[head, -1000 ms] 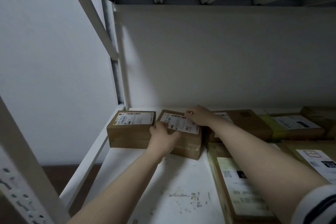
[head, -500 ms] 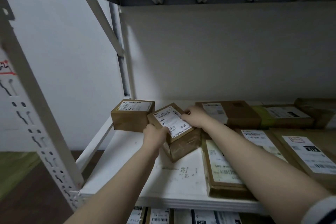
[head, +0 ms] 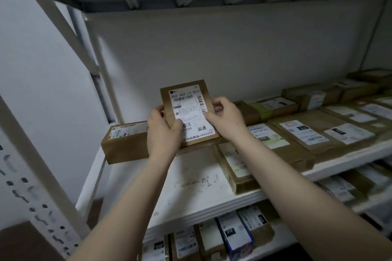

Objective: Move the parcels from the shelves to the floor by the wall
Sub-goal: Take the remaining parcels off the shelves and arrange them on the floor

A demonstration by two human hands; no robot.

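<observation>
A small brown parcel (head: 186, 104) with a white shipping label is held up above the white shelf (head: 191, 184), tilted so its label faces me. My left hand (head: 163, 131) grips its lower left edge and my right hand (head: 224, 118) grips its right edge. Another brown parcel (head: 125, 142) lies on the shelf at the far left, just behind my left hand. Several more labelled parcels (head: 303, 131) lie flat in rows along the shelf to the right.
A white perforated upright (head: 31, 186) stands at the near left, with a diagonal brace (head: 63, 27) behind it. The shelf below (head: 233, 237) holds several upright parcels. A grey wall panel backs the shelf, and another shelf's underside is overhead.
Both hands have lifted the small parcel off the shelf and tipped it up toward me. The view has pulled back, and the lower shelf now shows.
</observation>
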